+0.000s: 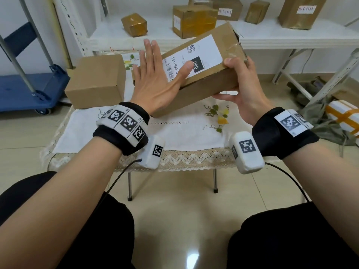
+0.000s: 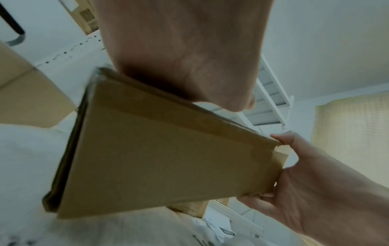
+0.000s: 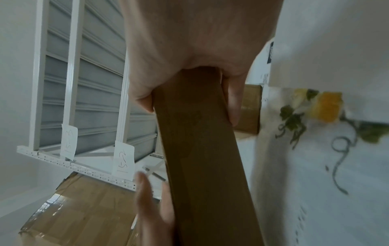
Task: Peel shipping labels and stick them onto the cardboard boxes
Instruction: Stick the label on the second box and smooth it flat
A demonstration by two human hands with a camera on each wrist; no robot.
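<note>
A long brown cardboard box hangs tilted above the table, its far right end raised. A white shipping label with a barcode, a QR code and a black "060" patch lies flat on its top face. My right hand grips the box's right end, thumb on the top edge and fingers underneath. My left hand is spread flat with straight fingers at the box's left end, its thumb pressing on the label. In the left wrist view the box's plain side shows with the right hand on its end. The right wrist view looks along the box.
A plain cardboard box stands at the table's back left. The small table has a white embroidered cloth. A white shelf behind holds several taped boxes. A blue cart stands left; a white parcel lies on the floor right.
</note>
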